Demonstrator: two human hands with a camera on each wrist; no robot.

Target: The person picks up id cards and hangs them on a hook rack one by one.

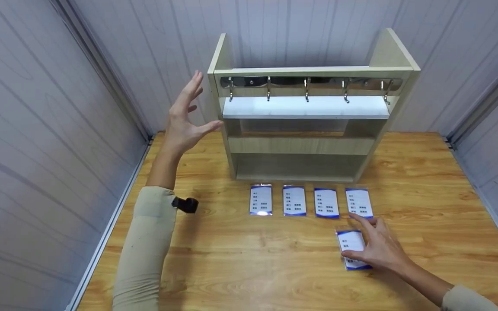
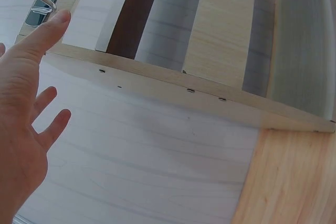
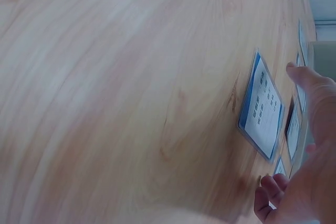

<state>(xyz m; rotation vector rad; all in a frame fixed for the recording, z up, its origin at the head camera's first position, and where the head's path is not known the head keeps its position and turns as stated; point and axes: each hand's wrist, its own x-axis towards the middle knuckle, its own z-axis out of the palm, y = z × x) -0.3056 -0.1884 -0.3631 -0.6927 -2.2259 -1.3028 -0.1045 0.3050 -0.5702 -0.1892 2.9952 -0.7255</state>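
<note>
My left hand [image 1: 184,129] is raised beside the upper left side of a pale wooden shelf unit [image 1: 301,146], thumb and fingers spread, holding nothing. In the left wrist view its thumb [image 2: 55,24] overlaps the unit's edge near a metal hook [image 2: 46,6]; whether it touches cannot be told. My right hand [image 1: 381,246] hovers over the nearest badge card [image 1: 352,242], a white card with blue ends in a clear sleeve. Its thumb and fingers are parted around the card. In the right wrist view that badge card [image 3: 262,108] lies on the tabletop, apart from the fingers.
Several similar badge cards, such as the leftmost one [image 1: 260,199], lie in a row before the unit. A metal rail with several hooks [image 1: 306,88] runs along its top front. Panelled walls [image 1: 28,129] enclose the wooden tabletop [image 1: 249,268].
</note>
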